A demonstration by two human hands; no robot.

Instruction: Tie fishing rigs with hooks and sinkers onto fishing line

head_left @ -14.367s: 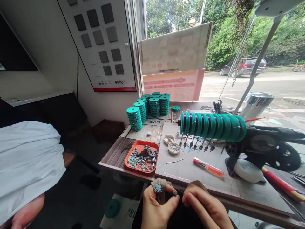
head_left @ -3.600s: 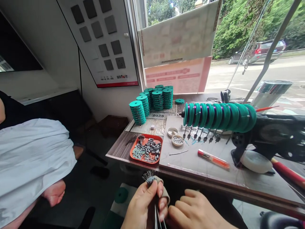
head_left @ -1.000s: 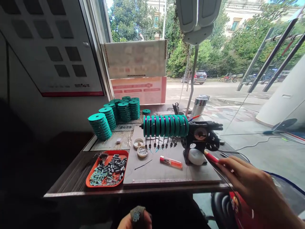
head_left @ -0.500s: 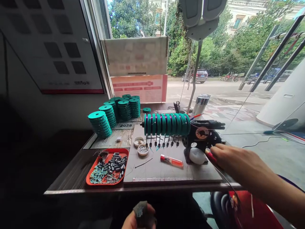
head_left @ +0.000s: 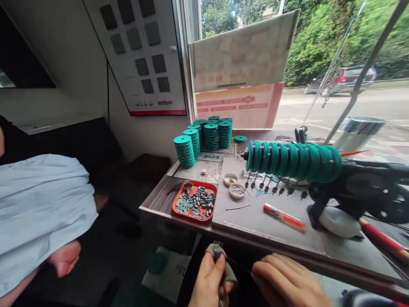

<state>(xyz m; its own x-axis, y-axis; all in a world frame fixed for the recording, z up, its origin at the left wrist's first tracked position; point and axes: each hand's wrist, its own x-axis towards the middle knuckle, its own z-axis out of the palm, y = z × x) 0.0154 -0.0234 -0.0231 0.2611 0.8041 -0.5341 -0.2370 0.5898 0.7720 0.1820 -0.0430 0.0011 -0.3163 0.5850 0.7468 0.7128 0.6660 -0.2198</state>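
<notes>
Low in front of the bench, my left hand is closed on a piece of grey-green cloth. Small dark and pale bits lie on the cloth at the fingertips. Just to the right, my right hand is slightly blurred, its fingers curled together; what they hold, if anything, is hidden. A faint thin line runs between the two hands. Above them, a row of green spools sits on the shaft of a black winding device, with several small dark weights hanging beneath.
A red tray holds dark cylinders and small parts. Beside it on the board are a small bowl of beads and an orange-red tube. Stacked green discs stand at the back. At left sits a person in pale clothing.
My right hand has left the red handle by the winding device and come down beside my left hand. The view has swung left, bringing the other person into sight.
</notes>
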